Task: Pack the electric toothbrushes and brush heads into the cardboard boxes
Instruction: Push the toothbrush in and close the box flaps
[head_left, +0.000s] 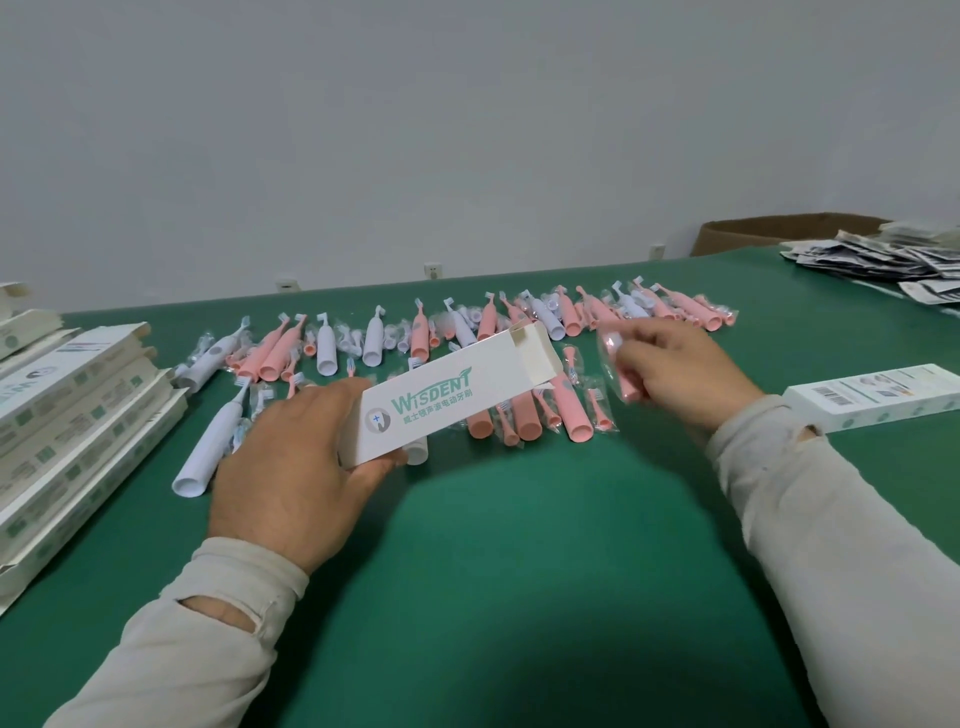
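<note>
The left hand is gripping a white cardboard box by its near end, thumb under it and fingers curled over the top. The box reads "WISDENT" in green with a row of Chinese characters under it and a little grey tooth logo next to that. Its far end is open, flap sticking up, and that end points at the right hand. The right hand pinches a pink brush head in a clear wrapper (blurry, so details are a wash), held just beside the open end and not inside it.

Under and past the box, pink toothbrush handles and wrapped pink brush heads lie on the green desk. A white toothbrush lies left of the left hand. Further back, a long row of pink and white toothbrushes and brush heads runs along toward the desk's far edge.

At the left edge sits a stack of the same white boxes, print too small to read. Near the right edge there's one closed box lying flat with a barcode on it. The far right corner has a heap of dark printed leaflets, with a brown carton behind it. Pale grey wall behind everything, with a few wall sockets low down.
</note>
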